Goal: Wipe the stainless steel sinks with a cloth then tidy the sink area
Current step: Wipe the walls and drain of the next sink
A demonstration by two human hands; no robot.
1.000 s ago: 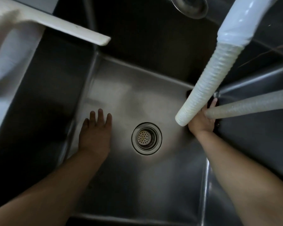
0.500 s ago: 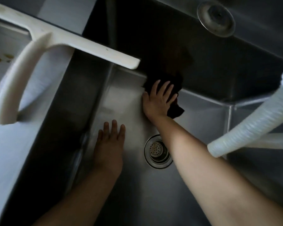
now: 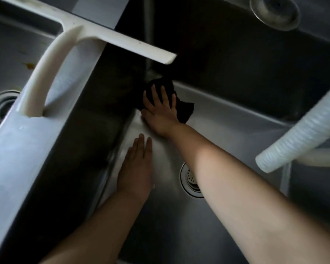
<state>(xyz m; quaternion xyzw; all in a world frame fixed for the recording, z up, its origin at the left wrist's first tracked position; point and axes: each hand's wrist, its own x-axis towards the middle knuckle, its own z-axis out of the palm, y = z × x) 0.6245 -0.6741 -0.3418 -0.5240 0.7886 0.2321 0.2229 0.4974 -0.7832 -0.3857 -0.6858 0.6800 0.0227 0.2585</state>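
I look down into a deep stainless steel sink (image 3: 236, 119). My right hand (image 3: 159, 113) presses a black cloth (image 3: 185, 109) flat against the far left corner of the basin floor, fingers spread over it. My left hand (image 3: 136, 168) lies flat on the floor near the left wall, fingers together, holding nothing. The round drain strainer (image 3: 191, 180) sits between my forearms and is partly hidden by my right arm.
A white squeegee (image 3: 78, 40) rests on the divider (image 3: 27, 141) at the left, its blade reaching over the basin. A second sink (image 3: 6, 60) with a drain lies beyond. Two white ribbed hoses (image 3: 301, 134) hang in from the right. A round overflow fitting (image 3: 274, 10) sits on the back wall.
My right hand has carried the black cloth leftward from the right side, along the back wall, into the far left corner. My left hand has stayed flat on the floor.
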